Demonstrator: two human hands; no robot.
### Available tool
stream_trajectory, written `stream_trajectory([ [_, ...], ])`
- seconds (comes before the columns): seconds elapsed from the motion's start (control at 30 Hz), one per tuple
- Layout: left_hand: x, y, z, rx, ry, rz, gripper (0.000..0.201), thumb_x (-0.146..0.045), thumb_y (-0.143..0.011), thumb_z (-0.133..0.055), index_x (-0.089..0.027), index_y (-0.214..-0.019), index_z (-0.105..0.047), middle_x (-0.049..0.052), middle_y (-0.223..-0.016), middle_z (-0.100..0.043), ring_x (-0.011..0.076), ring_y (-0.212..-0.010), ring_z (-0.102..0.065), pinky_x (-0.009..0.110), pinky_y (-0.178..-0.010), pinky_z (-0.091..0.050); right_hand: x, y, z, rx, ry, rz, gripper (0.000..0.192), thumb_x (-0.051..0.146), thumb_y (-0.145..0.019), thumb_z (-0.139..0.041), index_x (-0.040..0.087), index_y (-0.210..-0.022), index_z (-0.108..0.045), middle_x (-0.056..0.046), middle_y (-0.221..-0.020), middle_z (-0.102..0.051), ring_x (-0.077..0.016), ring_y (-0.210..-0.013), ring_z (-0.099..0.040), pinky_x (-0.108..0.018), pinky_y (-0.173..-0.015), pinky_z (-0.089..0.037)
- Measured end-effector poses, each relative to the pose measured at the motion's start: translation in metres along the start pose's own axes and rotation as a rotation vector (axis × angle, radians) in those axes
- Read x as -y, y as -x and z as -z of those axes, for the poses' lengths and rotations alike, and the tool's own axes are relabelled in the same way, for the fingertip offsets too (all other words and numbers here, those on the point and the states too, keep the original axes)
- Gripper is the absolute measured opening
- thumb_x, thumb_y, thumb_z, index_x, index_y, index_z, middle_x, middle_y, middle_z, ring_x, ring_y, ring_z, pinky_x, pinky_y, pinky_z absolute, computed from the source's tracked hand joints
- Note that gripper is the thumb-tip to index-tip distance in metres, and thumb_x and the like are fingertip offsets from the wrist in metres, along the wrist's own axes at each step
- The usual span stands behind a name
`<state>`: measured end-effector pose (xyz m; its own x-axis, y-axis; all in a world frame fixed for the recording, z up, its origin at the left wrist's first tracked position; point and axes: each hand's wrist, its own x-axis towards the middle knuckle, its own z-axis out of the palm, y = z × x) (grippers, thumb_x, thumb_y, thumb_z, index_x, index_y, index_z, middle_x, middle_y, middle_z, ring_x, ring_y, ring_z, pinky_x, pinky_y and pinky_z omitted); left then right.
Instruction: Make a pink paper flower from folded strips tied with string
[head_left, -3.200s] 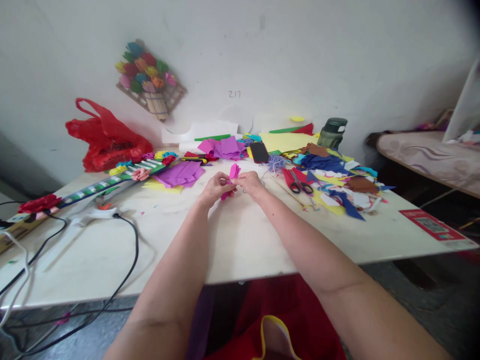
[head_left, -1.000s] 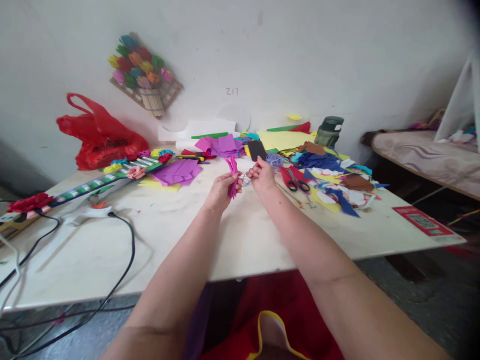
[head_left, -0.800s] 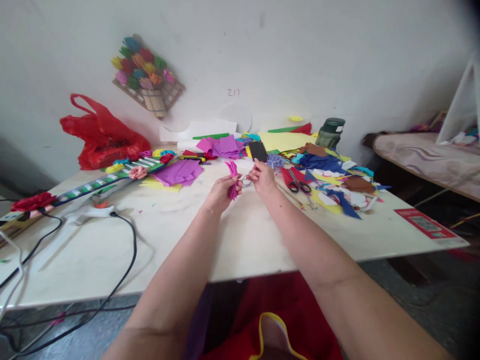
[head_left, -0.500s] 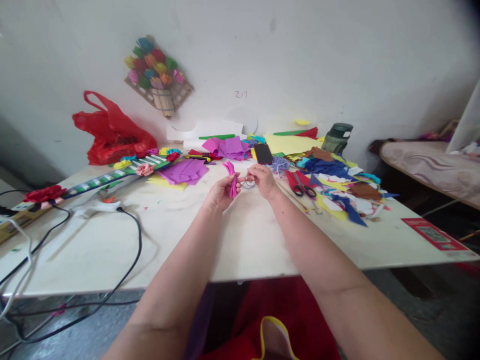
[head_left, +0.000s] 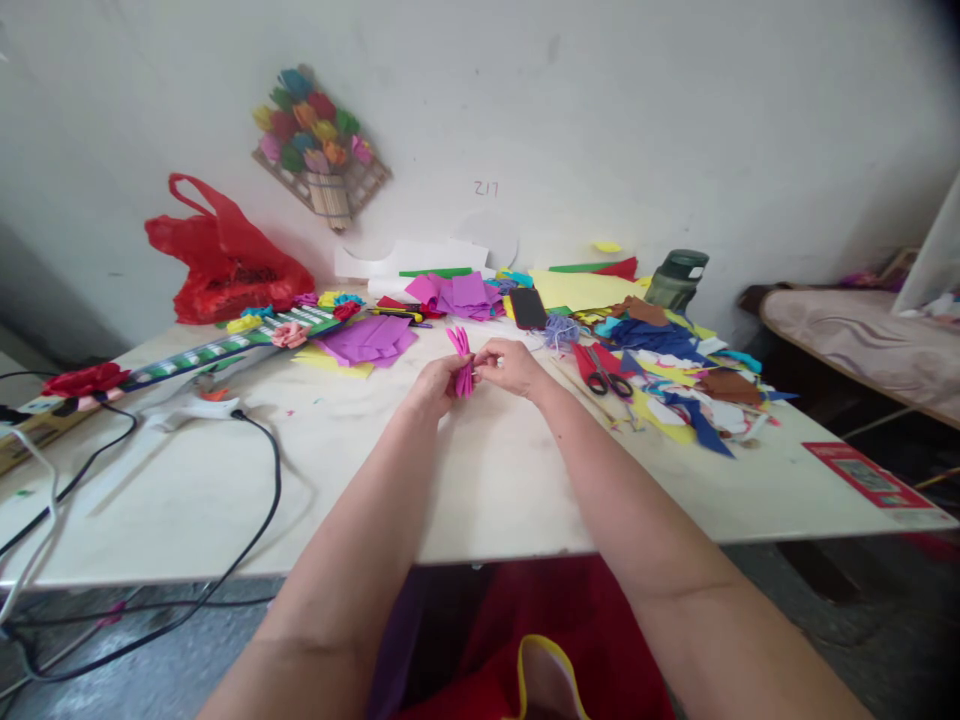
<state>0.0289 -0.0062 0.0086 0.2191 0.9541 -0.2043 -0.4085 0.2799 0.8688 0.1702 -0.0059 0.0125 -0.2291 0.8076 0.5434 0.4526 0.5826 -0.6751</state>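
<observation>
The pleated pink paper (head_left: 463, 381) is between my hands over the white table (head_left: 495, 480), roughly upright with its top tilted left. My left hand (head_left: 440, 384) grips it at the middle. My right hand (head_left: 513, 368) has its fingertips drawn close together at the paper's right side; whether they pinch anything, I cannot tell. Beyond lie a dark phone (head_left: 528, 309) and, just beside it, lilac yarn (head_left: 560, 331). Scissors (head_left: 603, 371) rest on red material to the right; purple sheets (head_left: 369, 341) lie left.

I held a narrow, bright pink pleated paper bundle (head_left: 464, 381) nearly upright, its top layers splayed, over the off-white counter (head_left: 502, 490).
</observation>
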Motion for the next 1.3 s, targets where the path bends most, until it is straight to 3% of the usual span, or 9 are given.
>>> stream_trajectory([
  [0.17, 0.004, -0.006, 0.002, 0.002, -0.039, -0.041, 0.004, -0.012, -0.069, -0.056, -0.009, -0.068, -0.058, 0.004, -0.050, -0.058, 0.0117, -0.043, -0.055, 0.020, -0.043, -0.045, -0.009, -0.001, -0.012, -0.041, 0.171, 0.103, 0.009, 0.010, -0.059, -0.057, 0.018, -0.061, -0.061, 0.001, -0.062, -0.050, -0.0103, -0.057, -0.043, -0.023, -0.058, -0.032],
  [0.4, 0.008, -0.013, 0.008, 0.049, -0.100, -0.057, 0.008, -0.013, -0.064, -0.063, -0.011, -0.069, -0.057, 0.003, -0.052, -0.057, 0.0131, -0.044, -0.055, 0.023, -0.042, -0.045, -0.003, 0.000, -0.011, -0.068, 0.134, 0.001, 0.010, 0.011, -0.059, -0.057, 0.018, -0.053, -0.056, 0.002, -0.056, -0.050, -0.0105, -0.055, -0.042, -0.024, -0.058, -0.031],
  [0.7, 0.006, -0.001, 0.004, 0.122, -0.086, -0.081, 0.016, -0.016, -0.063, -0.071, -0.009, -0.068, -0.058, 0.001, -0.050, -0.056, 0.0099, -0.040, -0.051, 0.023, -0.044, -0.046, 0.001, 0.000, -0.004, 0.008, -0.249, -0.291, 0.009, 0.016, -0.061, -0.054, 0.016, -0.052, -0.052, 0.006, -0.043, -0.046, -0.0078, -0.045, -0.041, -0.021, -0.048, -0.032],
  [0.97, 0.002, 0.007, 0.003, 0.274, -0.076, -0.037, 0.014, -0.009, -0.063, -0.071, -0.006, -0.070, -0.060, 0.004, -0.059, -0.060, 0.0115, -0.052, -0.059, 0.027, -0.058, -0.053, 0.011, 0.002, 0.007, -0.061, -0.462, -0.356, 0.008, 0.011, -0.060, -0.051, 0.015, -0.054, -0.053, 0.005, -0.039, -0.045, -0.0075, -0.037, -0.040, -0.020, -0.038, -0.037],
  [1.17, 0.003, 0.005, 0.004, 0.214, -0.117, -0.016, 0.015, -0.005, -0.061, -0.070, -0.006, -0.070, -0.058, 0.005, -0.058, -0.060, 0.0130, -0.048, -0.059, 0.030, -0.057, -0.052, 0.005, 0.000, 0.006, -0.016, -0.453, -0.345, 0.009, 0.009, -0.058, -0.051, 0.014, -0.052, -0.054, 0.003, -0.041, -0.050, -0.0072, -0.034, -0.043, -0.018, -0.035, -0.036],
  [1.3, 0.006, 0.002, 0.004, 0.125, -0.179, -0.075, 0.034, -0.006, -0.058, -0.070, -0.007, -0.089, -0.056, 0.005, -0.059, -0.062, 0.0148, -0.046, -0.059, 0.029, -0.051, -0.050, 0.006, 0.000, 0.003, 0.013, -0.420, -0.335, 0.010, 0.009, -0.057, -0.053, 0.014, -0.049, -0.053, 0.002, -0.040, -0.051, -0.0070, -0.033, -0.044, -0.018, -0.034, -0.036],
])
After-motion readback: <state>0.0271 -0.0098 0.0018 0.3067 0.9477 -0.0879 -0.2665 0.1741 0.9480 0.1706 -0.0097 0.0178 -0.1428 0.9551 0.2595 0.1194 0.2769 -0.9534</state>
